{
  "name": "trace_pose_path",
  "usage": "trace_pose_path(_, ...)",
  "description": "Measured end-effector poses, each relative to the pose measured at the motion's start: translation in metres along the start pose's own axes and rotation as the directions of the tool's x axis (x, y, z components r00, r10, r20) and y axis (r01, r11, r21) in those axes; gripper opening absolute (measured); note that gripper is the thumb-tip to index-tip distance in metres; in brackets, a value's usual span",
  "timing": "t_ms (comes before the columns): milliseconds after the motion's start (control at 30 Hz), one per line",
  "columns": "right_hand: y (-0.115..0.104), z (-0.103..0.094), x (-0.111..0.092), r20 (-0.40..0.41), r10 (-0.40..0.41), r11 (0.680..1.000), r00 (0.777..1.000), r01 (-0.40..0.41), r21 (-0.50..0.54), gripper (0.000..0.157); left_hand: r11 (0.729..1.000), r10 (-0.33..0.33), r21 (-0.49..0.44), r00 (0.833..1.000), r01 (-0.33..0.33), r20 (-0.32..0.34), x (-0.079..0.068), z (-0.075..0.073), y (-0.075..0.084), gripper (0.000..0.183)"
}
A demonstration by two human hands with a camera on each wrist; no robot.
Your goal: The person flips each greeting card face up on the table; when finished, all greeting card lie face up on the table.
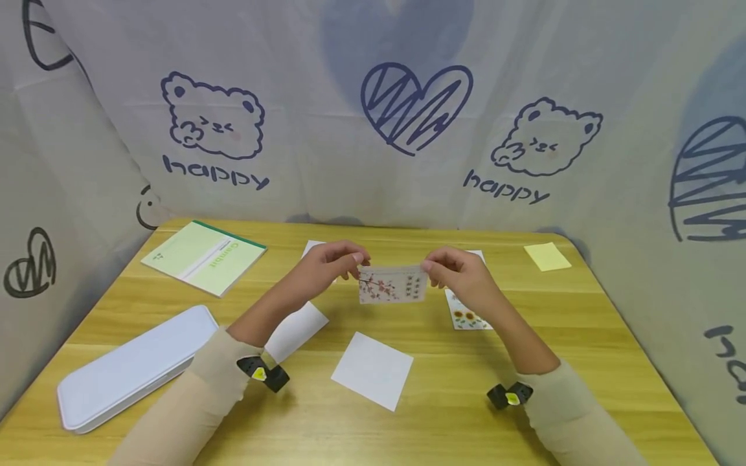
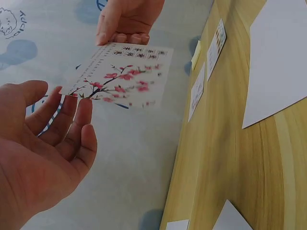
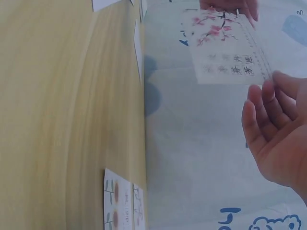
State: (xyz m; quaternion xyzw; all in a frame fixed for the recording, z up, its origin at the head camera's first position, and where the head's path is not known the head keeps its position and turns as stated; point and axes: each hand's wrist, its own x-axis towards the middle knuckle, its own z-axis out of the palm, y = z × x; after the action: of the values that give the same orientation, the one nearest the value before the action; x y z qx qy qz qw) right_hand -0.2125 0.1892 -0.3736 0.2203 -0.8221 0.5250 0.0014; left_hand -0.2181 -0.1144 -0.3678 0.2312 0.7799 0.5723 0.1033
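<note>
Both hands are raised over the table around a small card [image 1: 392, 285] printed with pink blossoms and Chinese characters. At its right end, my right hand [image 1: 463, 275] pinches a corner between thumb and fingers. The left hand [image 1: 329, 268] touches the opposite end with its fingertips. In the left wrist view, the thumb of my left hand [image 2: 48, 148] stands apart from the card [image 2: 117, 81], while the other fingers lie along its edge. The right wrist view shows my right hand [image 3: 283, 124] at the other end of the card [image 3: 223, 48].
White paper squares [image 1: 373, 370] lie in front, and a sunflower card [image 1: 466, 317] is partly hidden by the right arm. To the left are a white case [image 1: 140, 366] and a green notebook [image 1: 204, 257]. A yellow sticky note [image 1: 548, 257] lies far right.
</note>
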Motion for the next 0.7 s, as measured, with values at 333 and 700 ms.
trace_pose_path(333,0.003,-0.001,0.002,-0.027,0.058,0.998,0.998,-0.057,0.039,0.024,0.998,-0.026,-0.057,0.998,0.022,-0.057,0.003,0.004,-0.004,0.02)
trace_pose_path(700,-0.007,0.021,-0.002,0.117,-0.075,0.983,0.99,0.093,-0.157,0.028,0.997,-0.003,-0.071,0.996,-0.004,-0.095,0.002,0.016,0.001,0.04)
